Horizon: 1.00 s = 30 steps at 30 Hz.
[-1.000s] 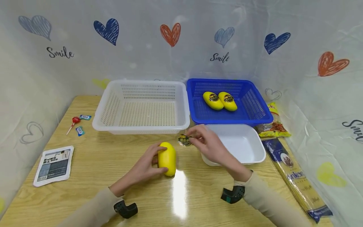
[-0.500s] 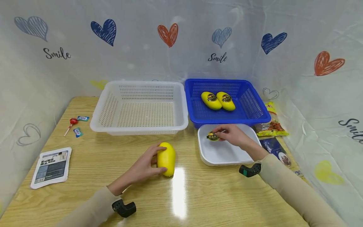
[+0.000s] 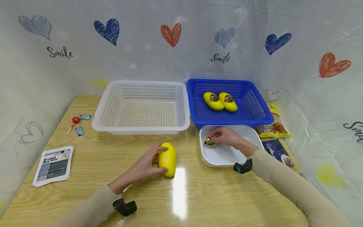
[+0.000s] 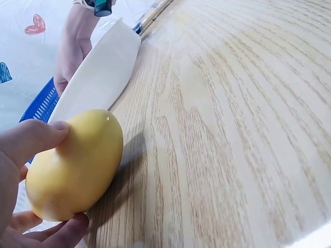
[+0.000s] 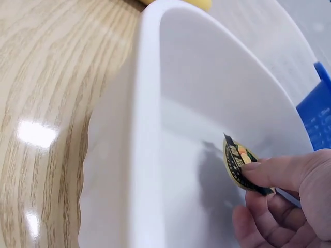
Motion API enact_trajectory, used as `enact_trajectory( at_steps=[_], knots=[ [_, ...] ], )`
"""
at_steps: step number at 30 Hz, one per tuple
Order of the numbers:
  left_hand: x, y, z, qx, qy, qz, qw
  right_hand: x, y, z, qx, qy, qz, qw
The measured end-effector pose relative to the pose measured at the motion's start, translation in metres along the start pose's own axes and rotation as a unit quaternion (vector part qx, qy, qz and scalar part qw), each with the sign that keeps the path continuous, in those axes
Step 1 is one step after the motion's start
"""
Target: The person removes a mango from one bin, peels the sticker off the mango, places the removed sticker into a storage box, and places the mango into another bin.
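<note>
Left hand [image 3: 143, 168] grips yellow fruit [image 3: 167, 159] on wooden table [image 3: 198, 195], thumb and fingers curled round it. Right hand [image 3: 227, 137] pinches round sticker [image 3: 210, 141] inside white tray [image 3: 241, 154], near tray's left wall. Blue basket [image 3: 256, 118] borders tray behind; white basket [image 3: 141, 127] beyond fruit. Bare tabletop in front of both hands.

Tray [image 3: 249, 138] front of rt basket [image 3: 255, 107]; sticker [image 3: 210, 141] in tray; mango [image 3: 167, 159] left of tray.
</note>
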<state>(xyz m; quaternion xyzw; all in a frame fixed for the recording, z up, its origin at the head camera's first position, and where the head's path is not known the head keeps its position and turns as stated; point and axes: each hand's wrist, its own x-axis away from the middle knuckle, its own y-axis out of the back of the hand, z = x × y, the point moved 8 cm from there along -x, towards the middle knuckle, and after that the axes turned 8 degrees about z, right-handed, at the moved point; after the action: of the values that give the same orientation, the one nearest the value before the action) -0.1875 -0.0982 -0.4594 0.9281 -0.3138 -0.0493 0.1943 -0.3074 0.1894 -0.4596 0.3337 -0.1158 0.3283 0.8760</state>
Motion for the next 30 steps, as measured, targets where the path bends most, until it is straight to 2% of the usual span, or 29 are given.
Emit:
enact_trajectory(
  at_steps=[10,16,20,25,27,30],
  knots=[
    [0.0,0.0,-0.003,0.006,-0.007,0.01,0.9999,-0.007,-0.009,-0.003,0.028,-0.007,0.015,0.999],
    [0.001,0.001,-0.005,0.006,-0.011,0.012,0.9998,-0.01,-0.013,0.0,0.082,0.006,0.008,0.997],
    [0.0,0.001,-0.007,-0.001,-0.013,0.013,0.9998,-0.008,-0.014,0.007,0.143,0.034,-0.002,0.989],
    [0.0,0.001,-0.007,-0.004,-0.013,0.015,0.9998,-0.001,-0.018,0.021,0.221,0.072,-0.01,0.973],
    [0.0,0.001,-0.007,-0.004,-0.012,0.016,0.9998,0.001,-0.019,0.025,0.236,0.085,-0.012,0.968],
    [0.0,0.001,-0.006,-0.006,-0.011,0.015,0.9998,0.005,-0.02,0.026,0.238,0.094,-0.01,0.967]
  ],
)
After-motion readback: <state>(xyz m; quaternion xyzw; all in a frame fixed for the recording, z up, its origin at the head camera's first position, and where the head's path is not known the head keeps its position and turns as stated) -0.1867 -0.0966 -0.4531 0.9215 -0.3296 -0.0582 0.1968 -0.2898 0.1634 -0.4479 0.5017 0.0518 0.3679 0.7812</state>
